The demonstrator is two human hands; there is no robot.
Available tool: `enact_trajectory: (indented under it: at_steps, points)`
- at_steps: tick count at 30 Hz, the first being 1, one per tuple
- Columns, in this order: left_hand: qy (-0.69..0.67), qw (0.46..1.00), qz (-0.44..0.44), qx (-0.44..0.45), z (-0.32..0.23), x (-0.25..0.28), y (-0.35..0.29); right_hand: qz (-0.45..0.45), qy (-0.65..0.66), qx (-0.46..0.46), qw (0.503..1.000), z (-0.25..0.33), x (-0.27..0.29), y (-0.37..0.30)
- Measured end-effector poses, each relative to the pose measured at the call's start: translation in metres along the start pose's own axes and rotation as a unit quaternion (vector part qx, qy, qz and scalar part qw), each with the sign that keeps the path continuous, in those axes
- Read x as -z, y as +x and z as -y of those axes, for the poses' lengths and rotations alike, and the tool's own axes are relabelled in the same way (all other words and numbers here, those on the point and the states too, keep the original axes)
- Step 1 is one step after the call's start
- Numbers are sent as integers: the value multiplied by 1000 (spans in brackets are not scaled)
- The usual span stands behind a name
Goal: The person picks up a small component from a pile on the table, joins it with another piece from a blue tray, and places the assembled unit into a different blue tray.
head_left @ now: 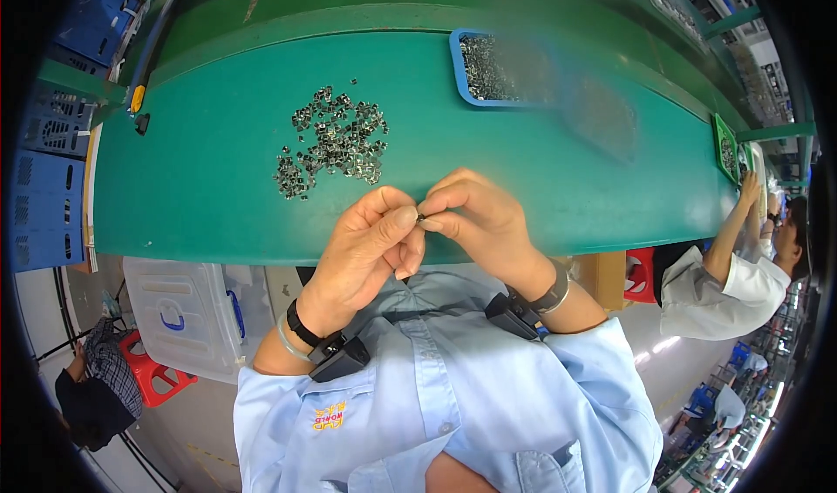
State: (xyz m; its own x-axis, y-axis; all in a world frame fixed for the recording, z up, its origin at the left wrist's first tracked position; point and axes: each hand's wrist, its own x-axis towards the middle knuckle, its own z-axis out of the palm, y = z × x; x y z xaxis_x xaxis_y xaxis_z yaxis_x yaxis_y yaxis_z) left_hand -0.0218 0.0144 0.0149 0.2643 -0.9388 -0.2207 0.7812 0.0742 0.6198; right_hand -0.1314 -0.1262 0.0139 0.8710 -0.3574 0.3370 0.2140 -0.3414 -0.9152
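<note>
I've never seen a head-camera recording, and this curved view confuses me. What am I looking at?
There's no machine here: the grip is a person's own bare left hand and right hand. The single picture comes from a wide camera worn on that person's head, looking down, which is why straight edges bend. On the green table lies a loose pile of small shiny and dark pieces. Beyond, to the right, a blue tray holds more small pieces, partly blurred. Between the fingertips of both hands is one tiny dark piece, too small to identify.
</note>
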Motion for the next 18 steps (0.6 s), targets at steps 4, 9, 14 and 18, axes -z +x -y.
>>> enact_trajectory:
  at_steps: [4,9,14,18]
  points:
    - [-10,1000,6,8,0,2,2,4,2,-8,1000,-1,1,1]
    - [-1,1000,-1,14,0,4,3,8,4,-11,1000,-3,2,2]
    - [29,1000,-4,10,-2,5,4,7,48,-28,998,-4,1,1]
    - [23,999,-22,1,0,4,3,25,28,-37,999,-1,1,7]
